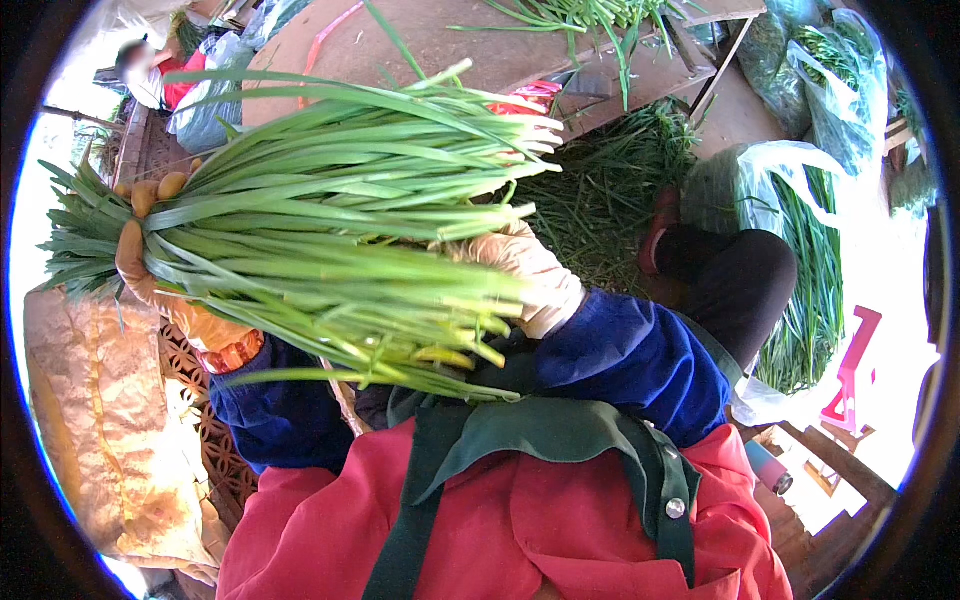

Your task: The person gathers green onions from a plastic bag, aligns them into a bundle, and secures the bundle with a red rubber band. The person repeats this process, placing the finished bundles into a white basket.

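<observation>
A large bunch of garlic chives (337,195) spreads before me, leaf tips to the left and pale cut ends to the right. My left hand (142,240), in a tan-orange glove, is closed around its narrow leafy part. My right hand (517,270), in a pale glove, reaches in among the stalks near the cut ends. Stalks cover its fingers, so their grip cannot be made out. Some lower stalks look blurred. Beyond the bunch is a brown tabletop (420,45) with more loose chives (585,15) on its far edge.
Leafy litter (607,195) covers the floor below the table. At the right, a clear plastic bag (787,161) holds upright chives, near a pink stool (851,375) and a can (769,469). A brown sheet (105,420) lies left. Another person (154,79) is far left.
</observation>
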Motion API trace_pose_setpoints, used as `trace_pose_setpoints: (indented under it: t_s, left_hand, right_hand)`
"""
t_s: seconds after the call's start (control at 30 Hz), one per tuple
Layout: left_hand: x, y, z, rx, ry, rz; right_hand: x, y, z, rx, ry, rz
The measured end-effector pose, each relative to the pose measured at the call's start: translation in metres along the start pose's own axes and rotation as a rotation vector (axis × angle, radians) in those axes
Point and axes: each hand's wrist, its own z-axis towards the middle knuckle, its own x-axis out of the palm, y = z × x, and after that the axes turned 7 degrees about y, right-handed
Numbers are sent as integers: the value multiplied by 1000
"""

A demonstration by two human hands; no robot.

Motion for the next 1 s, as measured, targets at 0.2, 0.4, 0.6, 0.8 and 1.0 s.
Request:
trace_pose_setpoints:
  t_s: [0.2,0.4,0.6,0.8,1.0]
  left_hand:
    - [-31,-7,-2,-39,105,-155]
    - [-18,-8,-4,-32,-6,-101]
    - [-8,6,1,-23,33,-99]
    - [16,18,3,51,-130,70]
    - [5,18,4,0,-45,-16]
  right_hand:
    - [-3,13,-34,-177,-344,-258]
    - [-74,68,-72,-160,-599,-617]
    - [-37,74,-38,81,-146,-331]
    - [-32,51,9,-23,-74,-93]
    - [-43,26,11,-246,-57,32]
